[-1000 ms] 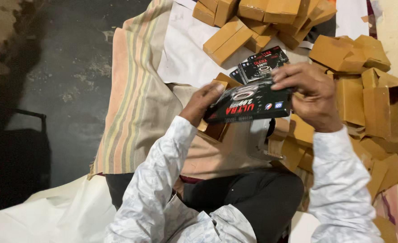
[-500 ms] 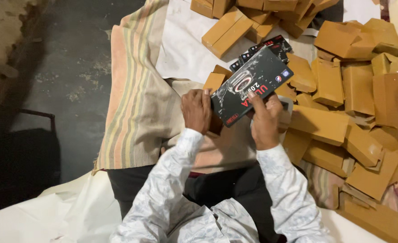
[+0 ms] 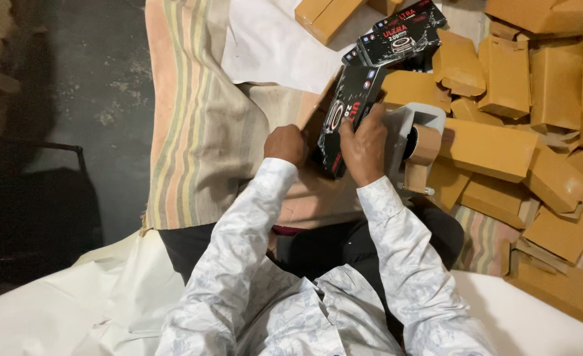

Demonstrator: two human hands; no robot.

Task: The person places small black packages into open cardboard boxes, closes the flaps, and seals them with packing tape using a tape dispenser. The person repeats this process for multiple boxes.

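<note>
A black printed carton (image 3: 344, 109) with red and white markings stands tilted in front of me. My right hand (image 3: 365, 145) presses on its near side, fingers wrapped over the edge. At the carton's lower left corner my left hand (image 3: 286, 145) is closed into a fist; what it grips is hidden. Just right of my right hand lies a grey tape dispenser (image 3: 413, 142) with a brown tape roll. Two more black cartons (image 3: 400, 36) lie further away.
Several brown cardboard boxes (image 3: 496, 145) are heaped at the right and top. A striped cloth (image 3: 199, 118) and a white sheet (image 3: 272, 46) cover the floor. Dark bare floor (image 3: 74, 86) lies to the left. White sheeting (image 3: 74, 310) sits at the bottom left.
The black carton has swung from nearly flat to a steep tilt and come lower. My right hand moved from under the carton onto its near side. The view shifted.
</note>
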